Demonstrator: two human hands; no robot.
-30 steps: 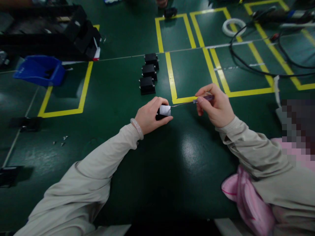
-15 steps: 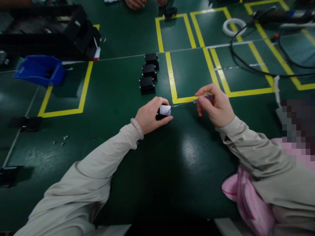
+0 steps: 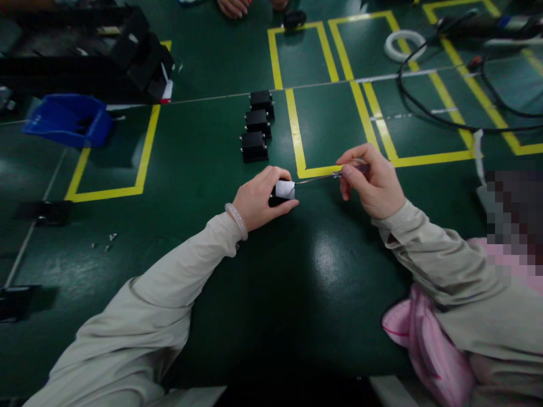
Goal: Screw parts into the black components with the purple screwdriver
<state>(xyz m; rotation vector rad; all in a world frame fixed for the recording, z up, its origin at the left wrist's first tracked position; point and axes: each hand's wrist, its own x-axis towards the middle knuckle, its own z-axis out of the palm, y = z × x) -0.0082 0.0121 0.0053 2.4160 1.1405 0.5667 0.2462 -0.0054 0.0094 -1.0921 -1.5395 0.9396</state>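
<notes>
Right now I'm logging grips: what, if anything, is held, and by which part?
Left hand: a black block, by its sides. Right hand: a screwdriver, by its handle.

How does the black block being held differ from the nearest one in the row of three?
The held block is gripped by the left hand, while the nearest row block stands untouched.
The held block shows a pale patch on top; the row block's top looks plain black.
A thin tool points at the held block's end; none is at the row block.
Both look small and mostly black.
</notes>
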